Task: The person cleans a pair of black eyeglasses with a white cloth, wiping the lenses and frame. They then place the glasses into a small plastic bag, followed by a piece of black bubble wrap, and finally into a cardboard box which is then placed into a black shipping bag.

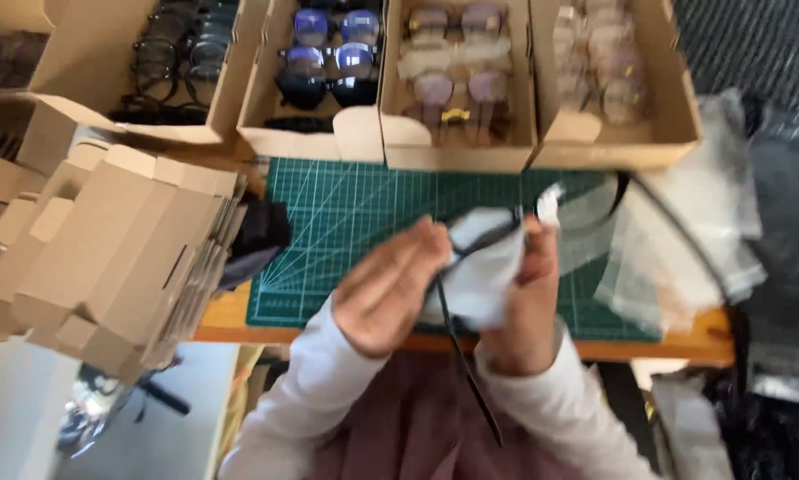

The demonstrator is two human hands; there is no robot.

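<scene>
With both my left hand (391, 289) and right hand (526, 298) clamped on the glasses (471, 244) through a cloth (484, 280), my grip may, though blur hides it, strain the thin dangling temple arm (469, 369).

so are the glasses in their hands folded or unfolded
Unfolded, at least on one side: a black temple arm sticks straight out toward the person, away from the glasses, held with a pale cloth between both hands. The other arm cannot be seen.

My cutting mat (355, 222) is green with a pale grid, the cloth (484, 271) I wipe with is light grey, the glasses' arm (466, 364) black, my sleeves (315, 382) white, the boxes (457, 147) plain brown cardboard
</scene>
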